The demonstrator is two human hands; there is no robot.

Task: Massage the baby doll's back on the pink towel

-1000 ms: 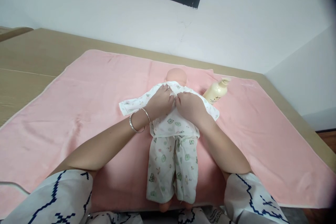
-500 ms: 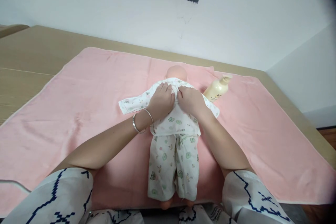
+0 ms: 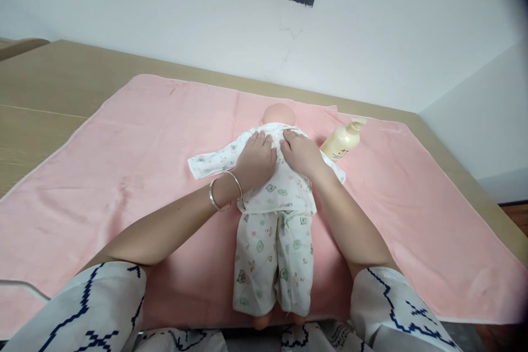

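A baby doll (image 3: 279, 114) lies on a pink towel (image 3: 136, 143), head away from me, dressed in a white printed top (image 3: 284, 190) and matching trousers (image 3: 272, 261). My left hand (image 3: 256, 158), with a silver bangle at the wrist, lies flat on the doll's upper back, fingers stretched towards the collar. My right hand (image 3: 301, 153) lies flat beside it on the right shoulder area. Both hands press on the cloth and hold nothing. The doll's left sleeve (image 3: 212, 160) spreads out empty on the towel.
A cream pump bottle (image 3: 343, 140) lies on the towel just right of the doll's shoulder. The towel covers a wooden table (image 3: 45, 88) against a white wall. The table's right edge (image 3: 474, 192) drops to the floor.
Both hands have slid up the doll's back towards the collar and flattened out. The doll and bottle have not moved.
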